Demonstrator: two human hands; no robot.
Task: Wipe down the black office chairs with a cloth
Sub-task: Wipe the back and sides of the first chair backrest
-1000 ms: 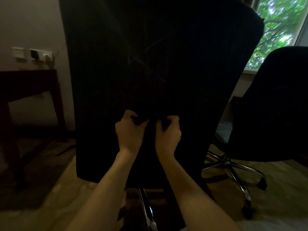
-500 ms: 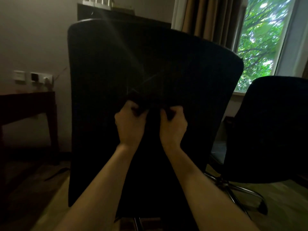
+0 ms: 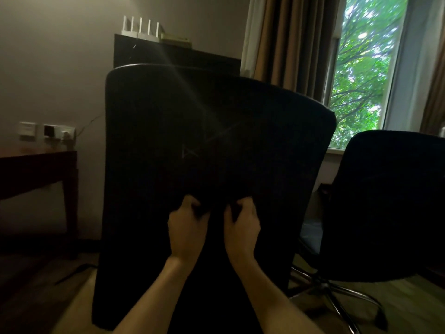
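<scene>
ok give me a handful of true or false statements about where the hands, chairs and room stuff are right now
1. Both hands are on the back of the near black chair. True: the left hand and right hand sit side by side, fingers curled into dark material.
2. A second black chair stands to the right, below the window. True.
3. The second chair has four wooden legs. False: it has a chrome star base with castors.
4. A white router sits on the dark cabinet behind the near chair. True.
5. The curtains are drawn across the window. False: they hang to the side, and green trees show.
</scene>
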